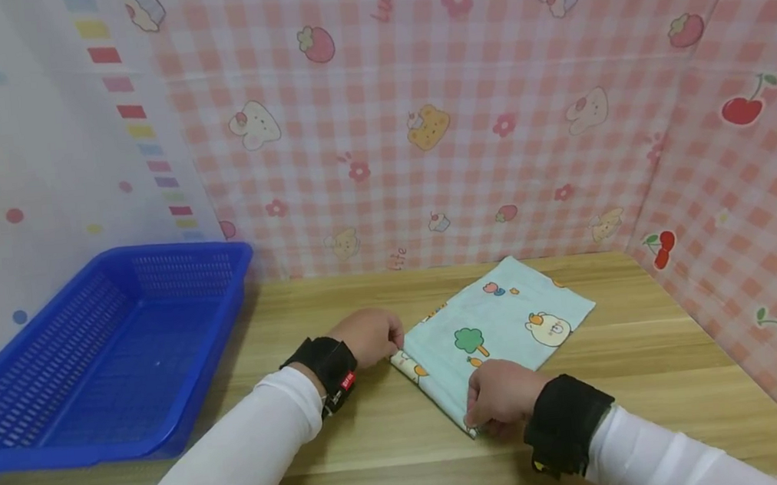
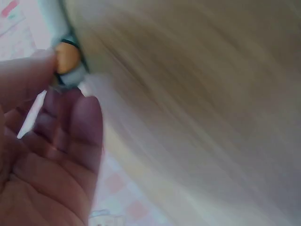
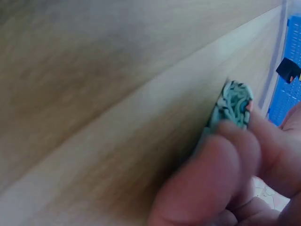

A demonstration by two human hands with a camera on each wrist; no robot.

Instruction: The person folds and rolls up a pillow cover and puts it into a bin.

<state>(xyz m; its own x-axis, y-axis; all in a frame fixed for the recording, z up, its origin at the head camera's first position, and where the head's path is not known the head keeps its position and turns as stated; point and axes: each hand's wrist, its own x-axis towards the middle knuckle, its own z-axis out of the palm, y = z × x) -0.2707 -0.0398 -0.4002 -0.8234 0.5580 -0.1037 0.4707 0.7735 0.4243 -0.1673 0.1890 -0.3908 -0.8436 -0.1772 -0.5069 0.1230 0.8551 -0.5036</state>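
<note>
The basket (image 1: pixel 74 455) sits on the surface (image 1: pixel 367 468), to the left of your left grip (image 1: pixel 366 335) and apart from it, a placing that leaves both your hands room to work. Your left grip is clamped, thumb against fingers, on the far end of the turned-over edge (image 1: pixel 437 396) of the cloth (image 1: pixel 499 317). Between your 2 grips that edge runs nearly straight; pinching both ends probably makes for an even turn, with neither end skewed against the other. The flat part of the cloth lies to the right of your left grip and beyond your right grip (image 1: pixel 506 395), spread out, likely so that it creases less. Your right grip is clamped on the near end of the edge, thumb and fingers together around it. The right wrist view shows curled layers packed there, so a firm pinch seems needed against loosening.
</note>
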